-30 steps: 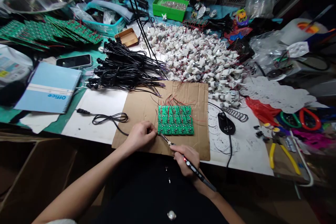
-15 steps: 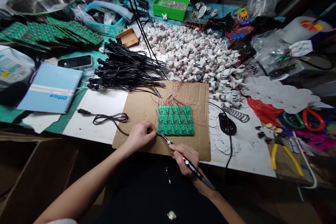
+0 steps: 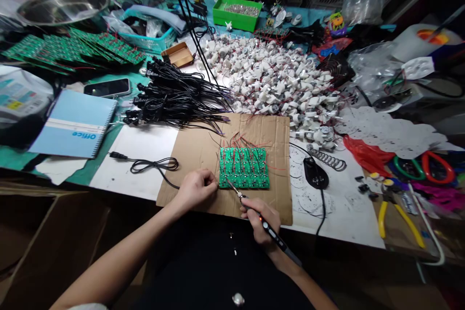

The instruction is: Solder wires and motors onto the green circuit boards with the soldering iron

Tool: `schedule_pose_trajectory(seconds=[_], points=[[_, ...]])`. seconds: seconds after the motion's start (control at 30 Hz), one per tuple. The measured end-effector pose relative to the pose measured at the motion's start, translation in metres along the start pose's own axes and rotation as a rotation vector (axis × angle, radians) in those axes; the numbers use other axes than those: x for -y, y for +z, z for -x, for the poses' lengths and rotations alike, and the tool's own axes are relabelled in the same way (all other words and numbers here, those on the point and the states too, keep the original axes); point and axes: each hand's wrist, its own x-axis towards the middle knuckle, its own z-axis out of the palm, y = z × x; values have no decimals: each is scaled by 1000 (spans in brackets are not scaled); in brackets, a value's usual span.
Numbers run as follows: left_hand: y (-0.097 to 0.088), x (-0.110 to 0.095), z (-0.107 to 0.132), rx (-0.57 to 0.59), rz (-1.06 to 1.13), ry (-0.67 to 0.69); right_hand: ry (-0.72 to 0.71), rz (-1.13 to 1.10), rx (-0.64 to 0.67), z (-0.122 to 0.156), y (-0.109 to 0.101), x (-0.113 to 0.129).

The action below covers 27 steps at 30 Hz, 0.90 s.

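A green circuit board (image 3: pixel 243 168) with thin red and black wires lies on a sheet of brown cardboard (image 3: pixel 196 143). My left hand (image 3: pixel 198 188) is pinched closed at the board's lower left corner. A black power cord (image 3: pixel 154 164) with a plug runs from the left into this hand; its far end is hidden by my fingers. In my right hand (image 3: pixel 262 218) is a soldering iron (image 3: pixel 273 236), held like a pen with a small light glowing on its handle. Its tip is over the board's lower left part; whether it touches is too small to tell.
Behind the cardboard lie bundled black cords (image 3: pixel 174 97) and a heap of white motors (image 3: pixel 276 77). At right are a soldering iron stand (image 3: pixel 315 173), a spring (image 3: pixel 329 159) and yellow-handled pliers (image 3: pixel 388 208). A notebook (image 3: pixel 74 123) and phone (image 3: pixel 108 87) lie left. Another person's hands show at the back.
The soldering iron's tip has shifted slightly right and up over the board, away from my left fingers. My left hand stays pinched beside the corner. The other person's hands have moved apart.
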Motion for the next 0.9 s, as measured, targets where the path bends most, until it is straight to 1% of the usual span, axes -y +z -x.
schedule_pose_trajectory(seconds=[0.2, 0.3, 0.37, 0.47, 0.57, 0.67, 0.73, 0.8, 0.83, 0.9], points=[[0, -1, 0, 22, 3, -36, 10, -10, -5, -1, 0, -2], [-1, -2, 1, 3, 35, -63, -29, -18, -9, -3, 1, -3], [0, -2, 1, -16, 53, -65, -53, -30, -32, -4, 0, -2], [0, -2, 1, -18, 58, -60, -21, -27, -65, -6, -2, 1], [1, -4, 1, 3, 47, -62, 7, 1, -103, -10, -8, 3], [-1, -8, -3, 38, 15, -42, -16, 7, -144, -14, -15, 1], [-7, -11, -11, 77, -5, -12, -33, 9, -163, -17, -19, -2], [-18, -13, -26, 65, -43, 23, -39, 21, -178, -19, -22, -5], [-25, -13, -37, 25, -80, 43, -41, 30, -181, -20, -24, -5], [-41, -14, -63, -124, -204, 94, -39, 46, -185, -21, -26, -5]])
